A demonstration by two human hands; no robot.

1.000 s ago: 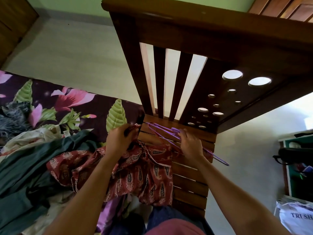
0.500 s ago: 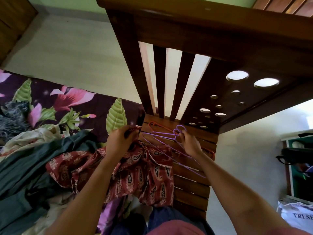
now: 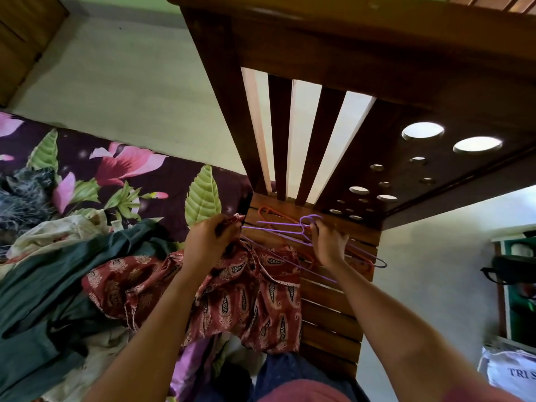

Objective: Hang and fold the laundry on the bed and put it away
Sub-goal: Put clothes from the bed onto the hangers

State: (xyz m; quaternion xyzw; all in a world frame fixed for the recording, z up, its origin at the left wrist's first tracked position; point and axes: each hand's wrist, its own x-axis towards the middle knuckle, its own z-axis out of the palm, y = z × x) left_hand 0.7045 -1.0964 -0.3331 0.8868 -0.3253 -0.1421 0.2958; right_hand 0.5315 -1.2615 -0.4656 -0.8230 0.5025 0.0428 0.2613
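Right hand (image 3: 327, 245) has raised purple hangers (image 3: 278, 227); left hand (image 3: 208, 242) grips garment (image 3: 246, 300).

Glossy wooden footboard (image 3: 333, 314), printed cloth garment (image 3: 246, 300), thin purple hangers (image 3: 278, 227)

L grip (image 3: 209, 242): garment (image 3: 249, 300); R grip (image 3: 328, 245): hangers (image 3: 278, 227)

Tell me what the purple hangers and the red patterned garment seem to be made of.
The thin purple hangers look like plastic-coated wire: slim, smoothly bent rods; solid plastic is possible. The red paisley-print garment looks like light woven cloth, perhaps cotton: matte, soft folds.
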